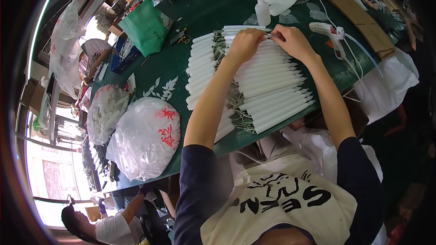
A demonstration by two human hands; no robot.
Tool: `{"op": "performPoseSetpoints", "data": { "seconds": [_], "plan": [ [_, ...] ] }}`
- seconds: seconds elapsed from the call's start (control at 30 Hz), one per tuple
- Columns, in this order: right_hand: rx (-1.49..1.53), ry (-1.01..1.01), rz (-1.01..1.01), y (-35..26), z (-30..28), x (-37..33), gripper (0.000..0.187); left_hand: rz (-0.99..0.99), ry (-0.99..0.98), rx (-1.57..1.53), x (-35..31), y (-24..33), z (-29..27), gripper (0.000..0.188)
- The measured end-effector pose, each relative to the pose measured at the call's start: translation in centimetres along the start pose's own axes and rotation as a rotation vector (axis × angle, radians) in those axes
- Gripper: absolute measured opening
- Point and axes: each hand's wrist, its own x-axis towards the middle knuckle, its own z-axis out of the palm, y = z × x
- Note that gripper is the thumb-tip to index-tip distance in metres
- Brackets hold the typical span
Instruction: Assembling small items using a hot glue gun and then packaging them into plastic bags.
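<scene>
- Left hand and right hand pinch a small, half-hidden piece in front of the white bottle.
- White sticks lie nearer the wearer than the bottle.
- Apparently tip-fitting; next calls for steady alignment.

White sticks; dark green table; green bag.

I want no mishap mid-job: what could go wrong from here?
The white sticks look round and lie side by side, so a bump might roll some out of line. The white bottle stands just beyond the left hand and right hand; a forward reach could tip it. The glue gun lies right of the right hand, where a sideways move might knock it.
</scene>
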Motion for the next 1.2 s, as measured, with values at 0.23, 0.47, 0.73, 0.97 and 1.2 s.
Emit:
{"op": "performPoseSetpoints", "data": {
  "seconds": [0.23,0.47,0.73,0.97,1.2],
  "plan": [
    [-0.047,-0.023,-0.002,0.0,-0.1,0.0,0.013,-0.022,-0.01,0.013,0.0,0.5,-0.1,0.014],
    [-0.068,-0.053,-0.021,-0.4,-0.2,0.1,0.012,0.003,0.025,0.014,-0.4,0.1,0.1,0.012],
    [-0.074,-0.009,-0.015,-0.3,-0.1,0.0,0.012,-0.006,0.025,-0.006,-0.2,0.4,0.1,0.011],
    [-0.058,-0.022,-0.034,0.3,0.3,0.0,0.012,0.013,0.049,-0.045,0.2,0.3,0.6,0.011],
    [0.071,0.067,0.17,-1.0,1.4,-0.1,0.012,0.006,0.15,0.032,0.5,0.6,0.7,0.008]
  ]
}}
